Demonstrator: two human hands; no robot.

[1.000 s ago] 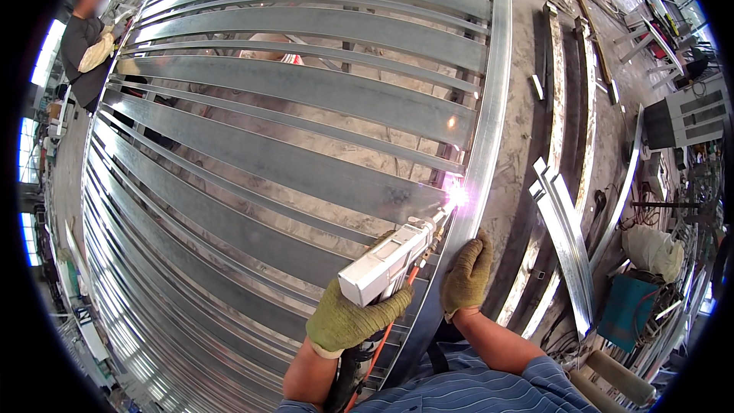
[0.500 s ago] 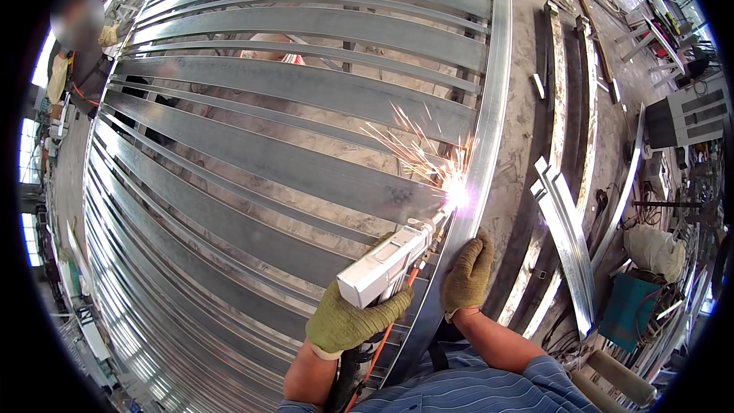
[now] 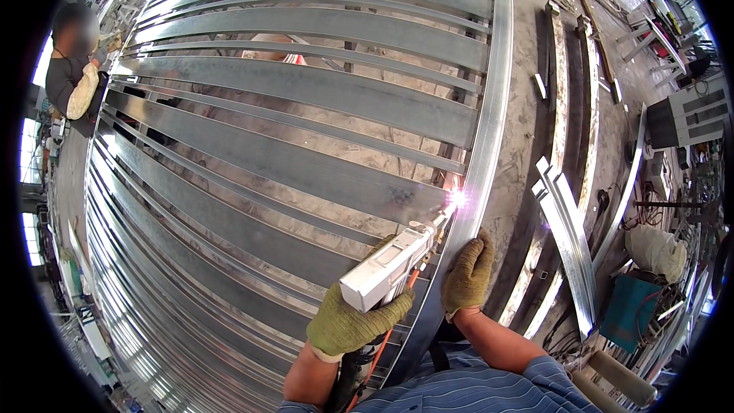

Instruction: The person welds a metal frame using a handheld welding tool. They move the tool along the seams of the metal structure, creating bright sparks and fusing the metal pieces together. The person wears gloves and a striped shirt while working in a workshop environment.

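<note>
My left hand (image 3: 355,317), in an olive knit glove, is closed around a handheld welding gun (image 3: 386,270) with a pale boxy body. The gun's nozzle meets the joint between a flat metal slat (image 3: 329,164) and the long side rail (image 3: 488,107), where a bright pinkish-white glow (image 3: 457,198) burns. An orange hose (image 3: 380,356) and a black cable trail down from the gun. My right hand (image 3: 464,279), gloved the same way, rests on the rail's outer edge below the glow, its fingers extended and close together. Its thumb cannot be made out.
Several parallel slats span the large frame, with concrete floor (image 3: 375,126) visible through the gaps. A co-worker (image 3: 73,80) stands at the far left edge. To the right lie long metal bars (image 3: 556,84), loose bright profiles (image 3: 569,252) and a teal container (image 3: 628,313).
The spray of orange sparks has died down to a small glow. At the far left, the co-worker has shifted, and a sleeved forearm now shows bent. My hands have hardly moved.
</note>
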